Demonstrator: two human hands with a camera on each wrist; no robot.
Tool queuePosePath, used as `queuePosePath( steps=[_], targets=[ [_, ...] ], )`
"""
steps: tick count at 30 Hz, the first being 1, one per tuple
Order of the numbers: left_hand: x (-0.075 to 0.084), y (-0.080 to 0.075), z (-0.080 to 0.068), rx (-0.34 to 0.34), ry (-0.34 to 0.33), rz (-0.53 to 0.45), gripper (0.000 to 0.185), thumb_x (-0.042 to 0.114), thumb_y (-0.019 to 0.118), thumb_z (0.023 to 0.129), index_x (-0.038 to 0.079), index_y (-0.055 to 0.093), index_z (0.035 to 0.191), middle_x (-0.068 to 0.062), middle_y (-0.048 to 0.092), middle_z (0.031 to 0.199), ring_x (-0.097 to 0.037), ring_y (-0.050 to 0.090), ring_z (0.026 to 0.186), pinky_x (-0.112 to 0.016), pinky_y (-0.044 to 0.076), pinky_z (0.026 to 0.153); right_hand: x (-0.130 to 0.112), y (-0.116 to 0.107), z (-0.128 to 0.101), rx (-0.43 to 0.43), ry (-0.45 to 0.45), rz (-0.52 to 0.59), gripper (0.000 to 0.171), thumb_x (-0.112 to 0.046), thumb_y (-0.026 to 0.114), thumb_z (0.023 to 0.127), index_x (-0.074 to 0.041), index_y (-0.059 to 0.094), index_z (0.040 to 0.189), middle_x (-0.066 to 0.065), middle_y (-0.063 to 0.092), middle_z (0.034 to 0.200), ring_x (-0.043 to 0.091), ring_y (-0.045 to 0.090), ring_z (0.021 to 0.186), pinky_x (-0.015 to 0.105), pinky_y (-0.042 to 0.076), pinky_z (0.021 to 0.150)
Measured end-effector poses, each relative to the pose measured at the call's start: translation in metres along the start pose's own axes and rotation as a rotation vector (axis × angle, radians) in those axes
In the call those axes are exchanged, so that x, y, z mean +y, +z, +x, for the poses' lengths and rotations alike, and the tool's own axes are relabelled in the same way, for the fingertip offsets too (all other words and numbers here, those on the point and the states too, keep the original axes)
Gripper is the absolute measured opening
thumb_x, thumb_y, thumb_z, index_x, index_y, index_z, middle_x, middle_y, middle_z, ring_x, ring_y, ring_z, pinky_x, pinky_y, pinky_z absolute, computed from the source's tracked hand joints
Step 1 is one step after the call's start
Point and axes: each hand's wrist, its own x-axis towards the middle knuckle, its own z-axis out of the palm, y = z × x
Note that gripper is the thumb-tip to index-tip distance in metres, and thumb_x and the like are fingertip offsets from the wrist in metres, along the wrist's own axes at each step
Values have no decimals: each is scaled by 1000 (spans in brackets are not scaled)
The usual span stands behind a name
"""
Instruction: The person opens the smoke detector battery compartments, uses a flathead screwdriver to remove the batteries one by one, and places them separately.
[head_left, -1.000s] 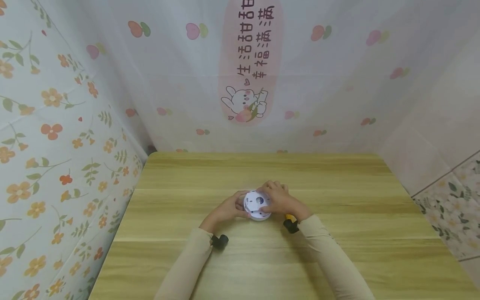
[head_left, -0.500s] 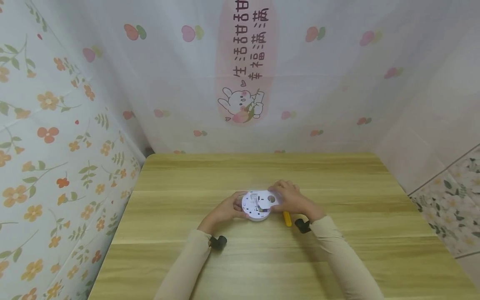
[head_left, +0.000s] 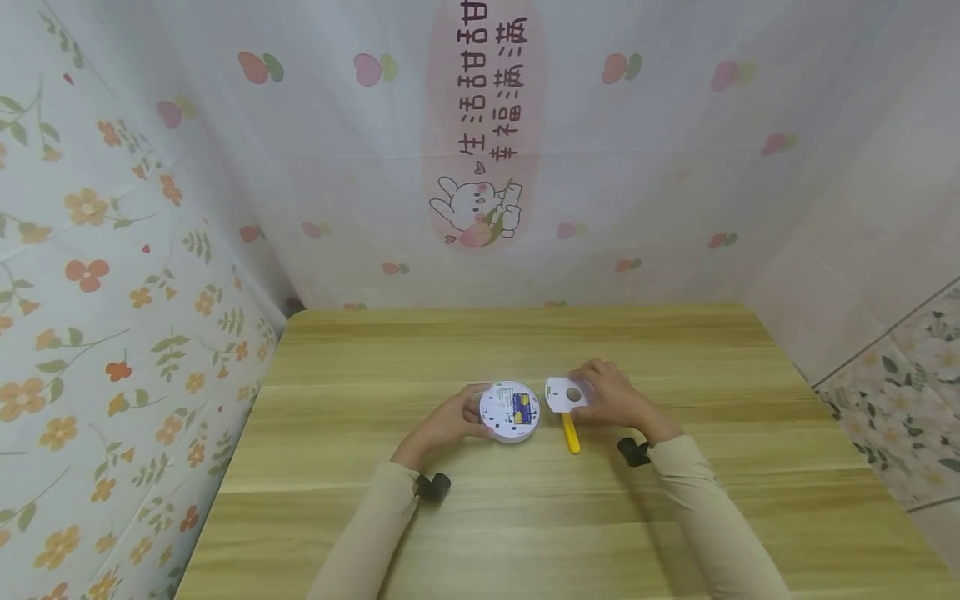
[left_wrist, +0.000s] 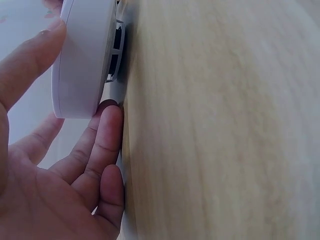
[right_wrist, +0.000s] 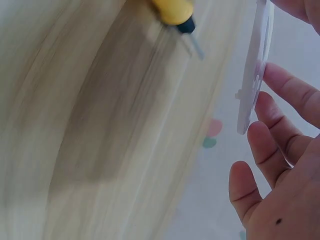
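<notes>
My left hand (head_left: 453, 417) holds a round white smoke detector (head_left: 495, 417) by its left edge, thumb and fingers around the rim. Its back faces up, showing a blue and yellow battery, a printed label and small slots. In the left wrist view the detector's white side wall (left_wrist: 82, 65) stands close over the table, with a dark slotted vent underneath. To the right, my right hand (head_left: 611, 398) pinches a flat white mounting plate (head_left: 557, 396) with a round hole, apart from the detector. A yellow-handled screwdriver (head_left: 571, 434) lies partly below the plate.
The wood-grain table (head_left: 480, 517) extends around both hands. A white printed curtain (head_left: 337, 167) hangs along its back edge, and a floral sheet (head_left: 135, 350) covers the left side. Black wrist cameras (head_left: 433, 487) sit on both wrists.
The mounting plate has come off the detector's back and moved right in my right hand, exposing the battery. The screwdriver now shows more fully. My left hand keeps its grip on the detector.
</notes>
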Motion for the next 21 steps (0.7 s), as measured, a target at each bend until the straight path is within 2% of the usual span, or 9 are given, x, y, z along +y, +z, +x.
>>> queuePosePath(
  steps=[15,21],
  targets=[
    [-3,-1,1,0,15,-25,82,11,78,80,12,34,149,-20,62,120,-22,63,100,-33,54,87,33,-3,-7,-11,39,-12,60,-26,78,75,0,58,126,21,52,120,40,44,108,53,35,87],
    [-5,-1,3,-11,2,-25,83,15,79,80,15,33,149,-17,62,119,-21,62,101,-34,53,89,39,0,-7,-27,63,-23,59,-26,77,77,0,58,126,22,52,118,39,45,104,47,35,82]
  ],
)
